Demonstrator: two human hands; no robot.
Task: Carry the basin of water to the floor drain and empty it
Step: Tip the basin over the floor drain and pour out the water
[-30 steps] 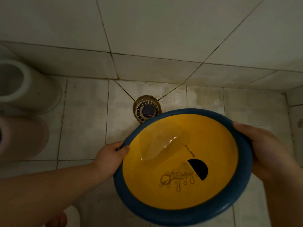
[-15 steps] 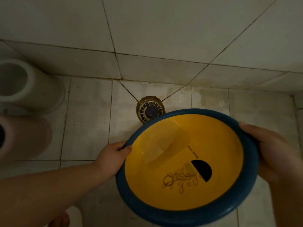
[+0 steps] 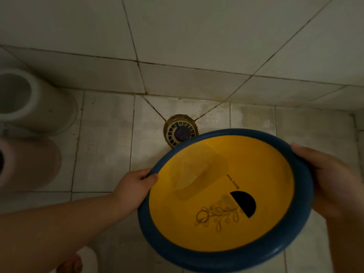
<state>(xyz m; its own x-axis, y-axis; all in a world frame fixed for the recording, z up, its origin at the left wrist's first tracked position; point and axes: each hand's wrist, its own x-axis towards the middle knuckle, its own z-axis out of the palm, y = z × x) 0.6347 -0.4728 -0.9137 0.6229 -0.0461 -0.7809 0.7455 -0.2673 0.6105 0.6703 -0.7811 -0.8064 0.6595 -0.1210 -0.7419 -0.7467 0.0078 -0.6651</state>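
Observation:
I hold a round basin [image 3: 216,259] with a thick blue rim and a yellow inside that carries a flower drawing and a black half circle. Shallow clear water shimmers over its far left part. My left hand [image 3: 134,191] grips the left rim and my right hand [image 3: 327,180] grips the right rim. The round floor drain [image 3: 180,131], with a pale slotted grate and dark centre, lies in the tiled floor just beyond the basin's far edge, which covers the drain's near part.
A white cylindrical bucket [image 3: 35,101] and a pinkish one [image 3: 29,164] stand at the left. The tiled wall [image 3: 197,36] meets the floor just behind the drain. My foot [image 3: 71,265] shows at the bottom left.
The basin and both hands have shifted slightly right and away, staying just short of the drain. The water patch inside has wobbled. The grip is unchanged.

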